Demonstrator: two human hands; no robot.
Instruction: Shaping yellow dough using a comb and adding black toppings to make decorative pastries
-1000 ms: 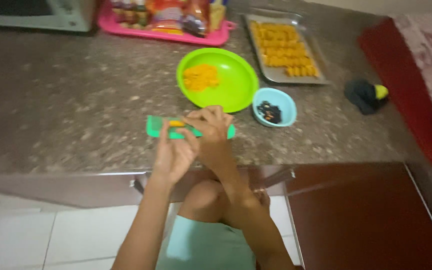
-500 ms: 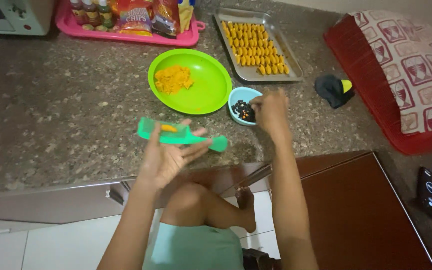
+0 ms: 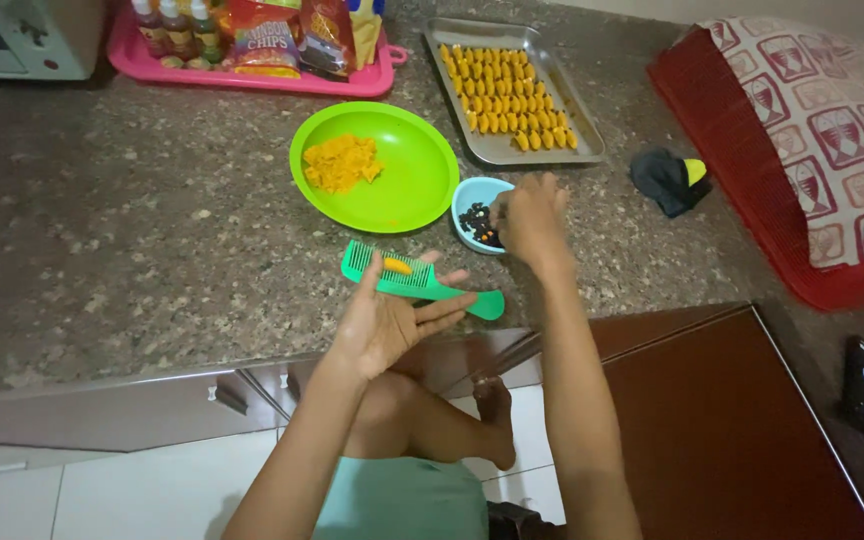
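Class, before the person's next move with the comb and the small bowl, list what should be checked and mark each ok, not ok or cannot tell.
1. Green comb lies flat on the open left hand: ok.
2. Orange piece sits on the comb's teeth: ok.
3. Right hand is at the blue bowl: ok.
4. Right-hand grip holds a dark bit: cannot tell.
5. Green plate holds orange dough: ok.
6. Metal tray has room left: ok.
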